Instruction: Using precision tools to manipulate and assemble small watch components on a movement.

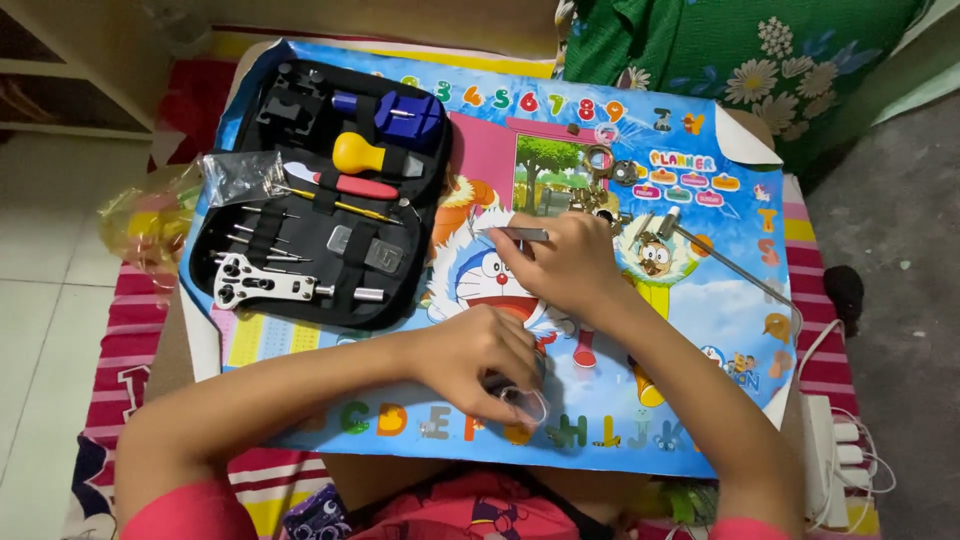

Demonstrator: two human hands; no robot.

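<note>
My left hand (480, 362) is closed over a small round metal and glass piece (527, 404), pressing it against the colourful cartoon poster (700, 400) near its front edge. My right hand (565, 262) grips thin metal tweezers (520, 234) whose tips point left, over the middle of the poster. Several small metal watch parts (603, 178) lie just beyond my right hand. A thin metal rod tool (725, 262) lies to its right.
An open black tool case (330, 190) with a yellow-handled tool, a red-handled tool, a blue block and a metal wrench lies at the left. Crumpled clear plastic (235, 175) sits on its left edge. A white power strip (830, 450) lies at right, green floral cloth behind.
</note>
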